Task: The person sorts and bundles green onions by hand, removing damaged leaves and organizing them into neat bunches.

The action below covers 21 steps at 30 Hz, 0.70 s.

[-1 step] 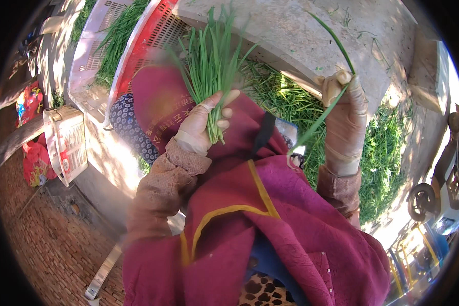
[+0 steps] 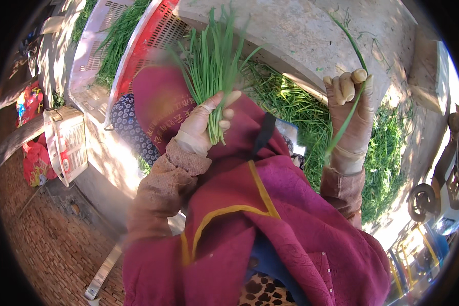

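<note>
Left hand (image 2: 205,125) closed round chive bunch (image 2: 211,66), tips fanning over slab (image 2: 311,35) edge. Right hand (image 2: 349,109) pinching single stalk (image 2: 348,115), raised apart; loose chives (image 2: 290,102) between.

Chive bunch (image 2: 212,66) left, single stalk (image 2: 348,109) right, crates (image 2: 137,46) behind

Bright sun falls on an outdoor work area, throwing hard shadows. A pale concrete slab (image 2: 311,35) spreads across the top, with loose green leaves heaped on the ground (image 2: 290,104) beside it. At upper left, a red plastic crate (image 2: 153,35) and a white plastic crate (image 2: 94,48) hold more greens. A smaller white crate (image 2: 66,143) stands on the reddish brick paving (image 2: 46,245) at left. A wheeled cart (image 2: 433,194) sits at the right edge.
</note>
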Each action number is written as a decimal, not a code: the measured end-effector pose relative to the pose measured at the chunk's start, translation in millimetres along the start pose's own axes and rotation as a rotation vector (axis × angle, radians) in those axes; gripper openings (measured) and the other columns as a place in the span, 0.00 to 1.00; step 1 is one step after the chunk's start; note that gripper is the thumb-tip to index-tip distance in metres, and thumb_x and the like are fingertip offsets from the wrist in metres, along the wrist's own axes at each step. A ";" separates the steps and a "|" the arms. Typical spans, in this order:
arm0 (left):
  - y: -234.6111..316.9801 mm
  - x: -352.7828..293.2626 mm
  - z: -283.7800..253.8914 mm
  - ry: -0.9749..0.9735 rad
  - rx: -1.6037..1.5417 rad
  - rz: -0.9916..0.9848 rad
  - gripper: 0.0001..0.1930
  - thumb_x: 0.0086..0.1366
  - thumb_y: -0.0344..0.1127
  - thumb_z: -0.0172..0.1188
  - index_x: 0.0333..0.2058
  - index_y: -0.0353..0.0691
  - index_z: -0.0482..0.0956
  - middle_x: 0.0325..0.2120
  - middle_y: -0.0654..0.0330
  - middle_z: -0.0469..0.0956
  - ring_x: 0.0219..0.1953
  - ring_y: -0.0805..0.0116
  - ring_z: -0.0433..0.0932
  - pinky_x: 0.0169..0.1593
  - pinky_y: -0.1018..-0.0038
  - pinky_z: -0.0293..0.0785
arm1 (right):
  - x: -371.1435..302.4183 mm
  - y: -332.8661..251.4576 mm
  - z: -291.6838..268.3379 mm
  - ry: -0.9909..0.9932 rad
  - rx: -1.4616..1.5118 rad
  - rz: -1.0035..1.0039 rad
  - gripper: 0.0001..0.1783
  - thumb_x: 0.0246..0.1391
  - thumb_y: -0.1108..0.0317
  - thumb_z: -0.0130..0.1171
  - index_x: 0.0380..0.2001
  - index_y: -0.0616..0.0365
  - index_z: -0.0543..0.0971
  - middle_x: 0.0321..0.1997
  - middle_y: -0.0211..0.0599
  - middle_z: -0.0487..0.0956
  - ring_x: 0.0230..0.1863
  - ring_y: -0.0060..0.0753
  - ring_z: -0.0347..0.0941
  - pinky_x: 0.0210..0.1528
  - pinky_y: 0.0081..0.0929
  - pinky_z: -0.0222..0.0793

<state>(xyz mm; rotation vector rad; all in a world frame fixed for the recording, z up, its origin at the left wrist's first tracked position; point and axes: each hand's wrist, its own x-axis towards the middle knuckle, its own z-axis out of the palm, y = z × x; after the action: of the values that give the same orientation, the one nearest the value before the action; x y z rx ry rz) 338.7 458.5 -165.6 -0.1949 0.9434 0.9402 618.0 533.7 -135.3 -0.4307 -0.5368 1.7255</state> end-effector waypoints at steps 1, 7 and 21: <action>0.9 -0.5 3.4 0.006 0.020 -0.013 0.20 0.69 0.39 0.53 0.56 0.40 0.67 0.54 0.57 0.73 0.29 0.75 0.74 0.25 0.83 0.70 | 1.4 -1.9 -21.6 0.009 0.162 0.059 0.18 0.64 0.59 0.51 0.51 0.58 0.74 0.30 0.32 0.77 0.35 0.24 0.73 0.50 0.29 0.66; 1.0 -13.9 7.9 -0.068 0.219 -0.012 0.27 0.65 0.49 0.57 0.58 0.42 0.66 0.56 0.57 0.70 0.21 0.85 0.62 0.21 0.87 0.57 | -30.2 46.5 -54.6 0.213 -0.363 0.613 0.27 0.62 0.60 0.54 0.60 0.61 0.66 0.50 0.38 0.77 0.43 0.26 0.75 0.53 0.27 0.68; 9.6 -106.4 -22.8 0.104 0.533 -0.120 0.22 0.54 0.32 0.68 0.47 0.35 0.73 0.36 0.55 0.82 0.11 0.83 0.58 0.14 0.85 0.52 | -13.3 69.0 -98.2 0.420 -0.003 0.420 0.21 0.65 0.64 0.48 0.58 0.59 0.70 0.35 0.26 0.75 0.35 0.21 0.71 0.45 0.21 0.69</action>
<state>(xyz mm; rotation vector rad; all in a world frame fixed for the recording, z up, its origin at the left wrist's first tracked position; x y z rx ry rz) 292.1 388.3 -96.0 0.1525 1.2310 0.5469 619.6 520.6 -255.4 -0.9336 -0.1477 1.9555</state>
